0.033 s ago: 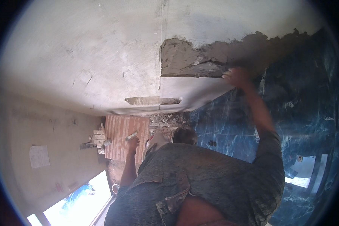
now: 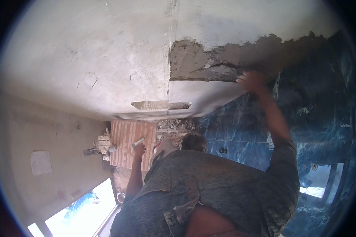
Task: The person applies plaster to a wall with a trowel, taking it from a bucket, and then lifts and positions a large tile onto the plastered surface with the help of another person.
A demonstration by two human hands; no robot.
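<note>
My right hand [image 2: 252, 81] reaches up to the wall with its fingers curled. It is at the upper edge of a smooth pale tile [image 2: 209, 90], where a patch of wet grey-brown mortar [image 2: 203, 59] begins. What its fingers close on is too blurred and dark to make out. Low on the left, my left hand [image 2: 139, 151] is closed around a small tool with a pale handle [image 2: 138, 142]. That hand is above a reddish ribbed slab [image 2: 122, 136]; whether it touches the slab I cannot tell.
Blue marbled tiles [image 2: 245, 118] cover the wall on the right, with a window-like opening or reflection [image 2: 318, 179] in them. A paper sheet [image 2: 41, 163] hangs on the left wall. Light wooden pieces [image 2: 103, 144] lie beside the slab. Rubble [image 2: 178, 125] lies along the wall's foot.
My right hand has shifted very slightly to the right along the tile edge. The left hand and its tool look the same.
</note>
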